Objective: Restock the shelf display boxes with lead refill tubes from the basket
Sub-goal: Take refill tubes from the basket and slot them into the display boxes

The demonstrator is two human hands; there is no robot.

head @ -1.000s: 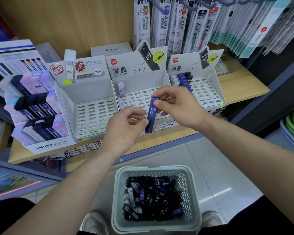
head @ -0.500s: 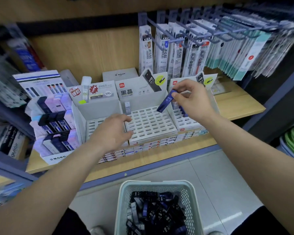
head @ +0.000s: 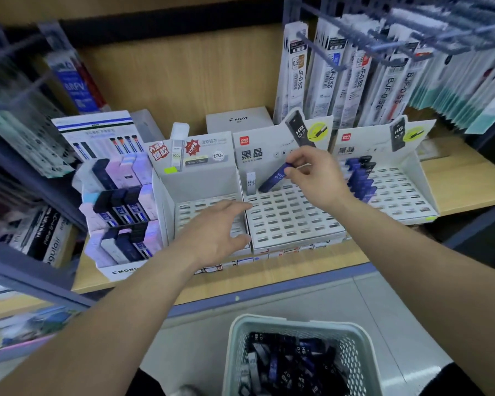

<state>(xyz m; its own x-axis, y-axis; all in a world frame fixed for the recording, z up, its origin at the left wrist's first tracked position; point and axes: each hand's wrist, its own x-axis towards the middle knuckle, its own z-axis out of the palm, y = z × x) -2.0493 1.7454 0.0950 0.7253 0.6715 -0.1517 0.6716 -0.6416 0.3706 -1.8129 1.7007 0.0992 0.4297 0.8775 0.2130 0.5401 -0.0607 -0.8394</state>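
Note:
My right hand pinches a blue HB 0.7 lead refill tube by its top end, tilted, with its lower end at the back row of slots in the middle display box. A clear tube stands upright in that box's back left slot. My left hand hovers with relaxed fingers over the seam between the left display box and the middle one, holding nothing. The right display box has a column of blue and black tubes on its left side. The basket below holds several tubes.
A stepped Mono display of refill cases stands left of the boxes on the wooden shelf. Hanging pen-refill packs on metal hooks fill the upper right. A Pilot box sits behind. Grey tiled floor lies below.
My right hand has brought the blue tube from over the right box leftward and down to the middle box's back row. My left hand has stayed near the box fronts.

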